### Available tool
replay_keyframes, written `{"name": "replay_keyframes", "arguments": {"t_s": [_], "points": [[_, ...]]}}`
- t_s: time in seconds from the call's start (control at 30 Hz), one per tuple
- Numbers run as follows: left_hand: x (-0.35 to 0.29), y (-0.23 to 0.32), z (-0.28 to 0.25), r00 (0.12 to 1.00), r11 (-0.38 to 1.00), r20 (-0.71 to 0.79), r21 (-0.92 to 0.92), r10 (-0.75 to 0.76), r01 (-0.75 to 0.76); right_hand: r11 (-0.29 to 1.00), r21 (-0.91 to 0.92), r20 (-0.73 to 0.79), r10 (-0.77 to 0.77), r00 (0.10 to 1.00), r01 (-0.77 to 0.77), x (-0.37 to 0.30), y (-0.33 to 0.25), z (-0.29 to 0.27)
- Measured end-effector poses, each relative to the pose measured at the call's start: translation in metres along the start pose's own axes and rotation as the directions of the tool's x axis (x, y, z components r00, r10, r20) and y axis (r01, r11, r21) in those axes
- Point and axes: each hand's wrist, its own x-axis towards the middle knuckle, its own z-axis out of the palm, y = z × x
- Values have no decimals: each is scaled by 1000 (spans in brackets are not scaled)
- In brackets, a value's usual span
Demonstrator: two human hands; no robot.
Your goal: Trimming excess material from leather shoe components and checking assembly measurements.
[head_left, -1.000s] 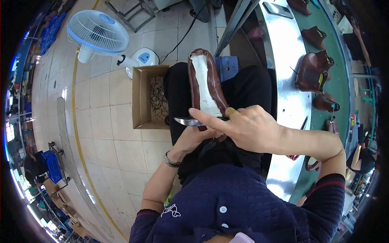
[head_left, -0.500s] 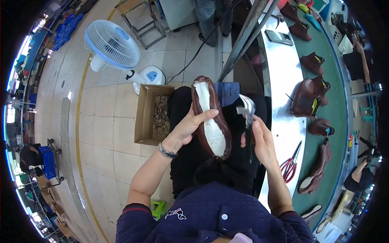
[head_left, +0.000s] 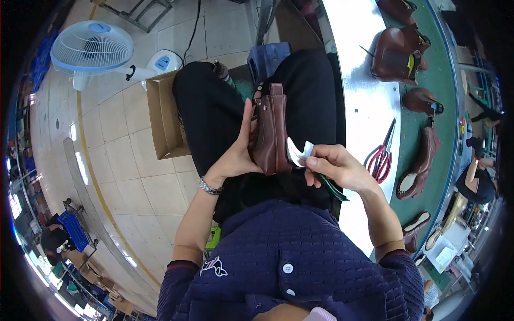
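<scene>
You've got your hands apart, each closed on its own thing. Your right hand [head_left: 340, 167] is wrapped round the tool [head_left: 294, 155]; its curved metal head now points left, where half a second ago it pointed far. The dark handle end sticks out near and right of your fingers.

Your left hand [head_left: 236, 155] has the boot [head_left: 273, 136] from the left side, one finger stretched far along it. Boot's over your lap, between both hands. It's rolled since the last frame: white sole faced up then, now the brown upper and its far-end tab face up. Tool head sits just beside the boot's near right side; can't tell if they touch.

Right: red-handled scissors [head_left: 385, 147] lie on the metal bench [head_left: 367, 101], as before. Left of your legs, same carton [head_left: 160, 117]. Farther off, blue block [head_left: 267, 59], then fan [head_left: 93, 45] at far left. View has shifted; phone's out of frame.
</scene>
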Motion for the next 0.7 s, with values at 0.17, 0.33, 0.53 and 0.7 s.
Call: {"name": "replay_keyframes", "arguments": {"t_s": [0.17, 0.33, 0.53, 0.7], "points": [[9, 13, -16, 995, 978, 79, -200, 68, -51, 1000, -11, 56, 15, 998, -14, 3, 10, 5], [30, 21, 5, 966, 962, -202, -251, -159, 106, 1000, 12, 34, 8, 999, -8, 5, 17, 8], [34, 32, 31, 904, 978, -411, -204, -117, 34, 987, 157, -11, 43, 999, -41, 3, 23, 12], [31, 38, 40, 914, 983, -390, -178, -113, 46, 999, -16, 18, 39, 999, -39, 3, 1, 4]]}}
